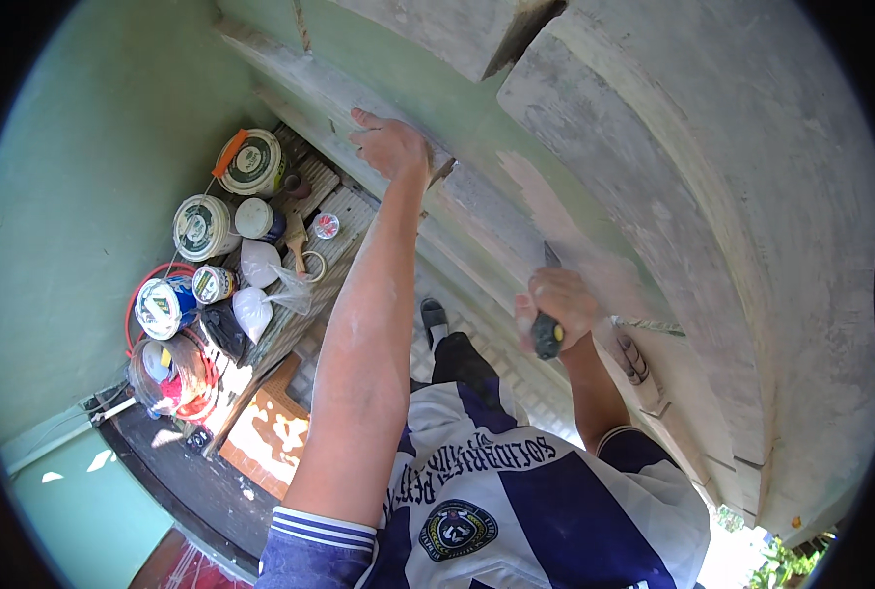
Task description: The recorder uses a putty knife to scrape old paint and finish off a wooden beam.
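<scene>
My left hand [390, 143] rests flat, fingers together, on a ledge of the pale plastered wall moulding [654, 167]. My right hand [558, 306] grips a scraper [547, 332] by its dark handle with a yellow spot. Its blade points up against the curved moulding, where a pinkish scraped patch [555, 211] shows. My striped blue and white shirt [555, 501] fills the lower middle, and my dark-trousered leg and shoe [435, 316] show below on a platform.
Far below on the left, a wooden platform [310, 280] holds paint tubs [251, 162], a smaller can [212, 284], white plastic bags [256, 306] and a brush. Buckets [167, 368] stand beside it. A green wall [74, 216] rises on the left.
</scene>
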`<action>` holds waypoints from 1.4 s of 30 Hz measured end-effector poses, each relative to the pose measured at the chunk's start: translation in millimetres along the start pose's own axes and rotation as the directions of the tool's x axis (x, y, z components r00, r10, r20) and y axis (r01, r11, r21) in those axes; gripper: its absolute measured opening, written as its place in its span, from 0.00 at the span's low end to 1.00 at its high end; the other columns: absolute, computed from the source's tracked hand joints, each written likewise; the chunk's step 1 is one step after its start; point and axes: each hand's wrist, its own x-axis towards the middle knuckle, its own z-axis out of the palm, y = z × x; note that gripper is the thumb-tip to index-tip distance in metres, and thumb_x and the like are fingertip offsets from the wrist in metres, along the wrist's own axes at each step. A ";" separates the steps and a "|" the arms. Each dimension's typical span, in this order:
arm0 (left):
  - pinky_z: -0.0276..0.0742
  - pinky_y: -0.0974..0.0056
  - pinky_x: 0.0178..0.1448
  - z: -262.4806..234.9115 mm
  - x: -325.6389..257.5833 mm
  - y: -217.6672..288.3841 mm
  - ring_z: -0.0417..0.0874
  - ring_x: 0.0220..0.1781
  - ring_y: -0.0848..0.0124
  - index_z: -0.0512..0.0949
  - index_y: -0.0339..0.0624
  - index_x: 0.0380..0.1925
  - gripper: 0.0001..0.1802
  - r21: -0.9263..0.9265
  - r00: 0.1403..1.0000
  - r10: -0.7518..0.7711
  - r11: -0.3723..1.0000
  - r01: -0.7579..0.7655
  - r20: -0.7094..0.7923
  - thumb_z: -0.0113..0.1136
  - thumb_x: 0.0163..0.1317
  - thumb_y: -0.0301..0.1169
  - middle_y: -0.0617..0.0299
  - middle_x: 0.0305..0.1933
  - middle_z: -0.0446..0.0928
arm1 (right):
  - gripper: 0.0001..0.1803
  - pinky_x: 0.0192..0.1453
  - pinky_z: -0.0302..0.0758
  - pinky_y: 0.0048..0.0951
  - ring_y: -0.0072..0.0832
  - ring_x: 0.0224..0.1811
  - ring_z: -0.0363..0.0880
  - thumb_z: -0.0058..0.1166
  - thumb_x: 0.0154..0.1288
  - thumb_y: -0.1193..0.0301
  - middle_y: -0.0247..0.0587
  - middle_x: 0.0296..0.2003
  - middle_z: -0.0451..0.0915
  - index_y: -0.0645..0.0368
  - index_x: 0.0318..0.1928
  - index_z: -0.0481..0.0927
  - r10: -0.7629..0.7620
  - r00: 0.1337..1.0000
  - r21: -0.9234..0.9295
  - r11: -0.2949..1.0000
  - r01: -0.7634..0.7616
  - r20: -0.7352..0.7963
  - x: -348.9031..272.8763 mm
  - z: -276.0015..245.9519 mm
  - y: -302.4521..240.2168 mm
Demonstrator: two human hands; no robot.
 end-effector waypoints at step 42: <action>0.72 0.39 0.62 4.0 6.6 -4.0 0.74 0.61 0.37 0.57 0.28 0.68 0.46 0.014 1.000 0.009 1.000 -0.009 -0.023 0.25 0.73 0.64 0.30 0.62 0.67 | 0.16 0.18 0.65 0.29 0.31 0.13 0.65 0.49 0.62 0.82 0.41 0.15 0.68 0.64 0.17 0.64 -0.020 0.988 -0.038 0.999 0.014 -0.156 19.1 15.5 4.2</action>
